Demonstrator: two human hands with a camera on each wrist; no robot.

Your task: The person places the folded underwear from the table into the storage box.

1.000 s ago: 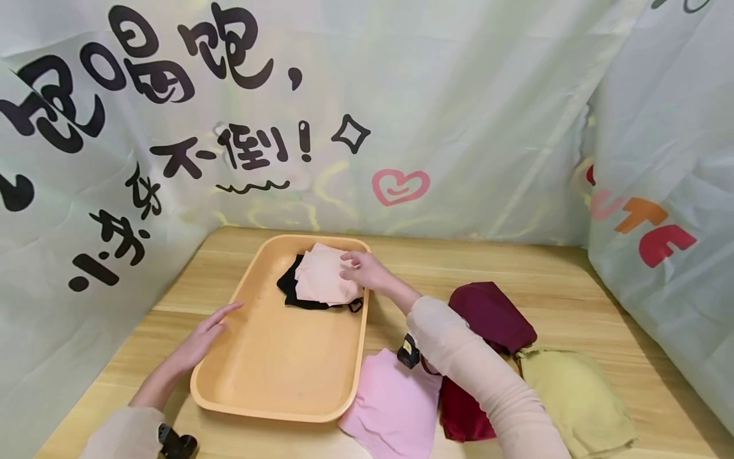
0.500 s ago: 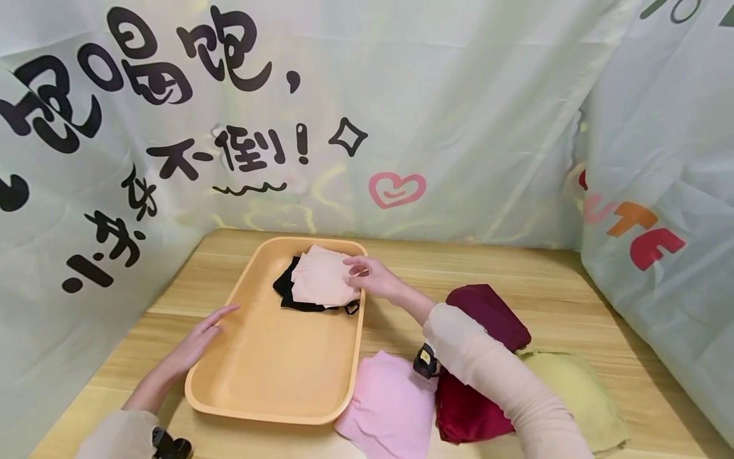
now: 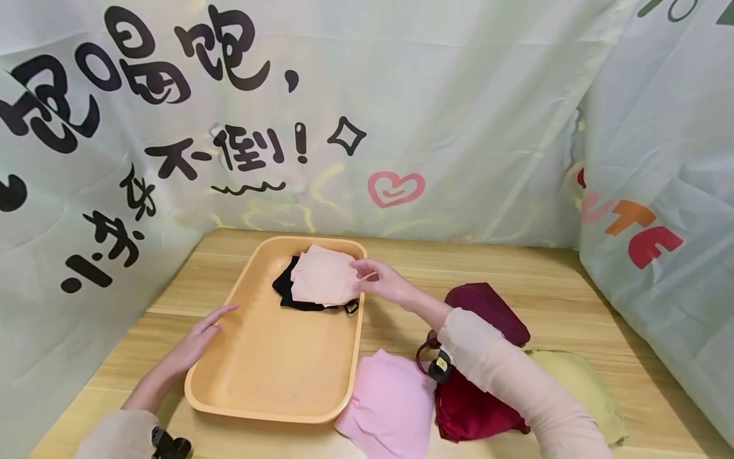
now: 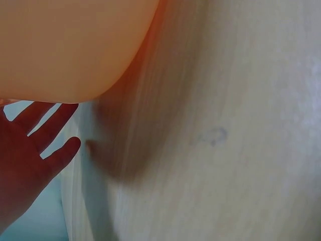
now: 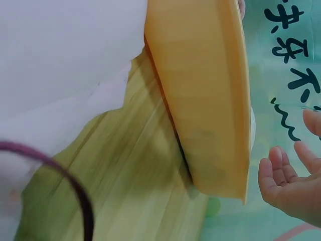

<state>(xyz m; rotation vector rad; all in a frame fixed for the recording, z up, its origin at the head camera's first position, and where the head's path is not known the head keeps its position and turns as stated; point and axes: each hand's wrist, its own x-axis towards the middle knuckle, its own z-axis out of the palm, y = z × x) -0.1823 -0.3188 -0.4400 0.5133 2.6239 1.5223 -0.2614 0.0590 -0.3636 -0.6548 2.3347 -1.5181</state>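
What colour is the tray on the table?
The tray is light orange all over, seen best in the head view.

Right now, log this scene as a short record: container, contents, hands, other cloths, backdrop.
Container: light orange tray on a wooden table
Contents: peach cloth lying over a black cloth, at the tray's far end
Left hand: at the tray's left side
Right hand: at the tray's right rim, beside the peach cloth; contact unclear
Other cloths: pink cloth, maroon cloth, red cloth, yellow cloth, right of the tray
Backdrop: pale curtain with black writing
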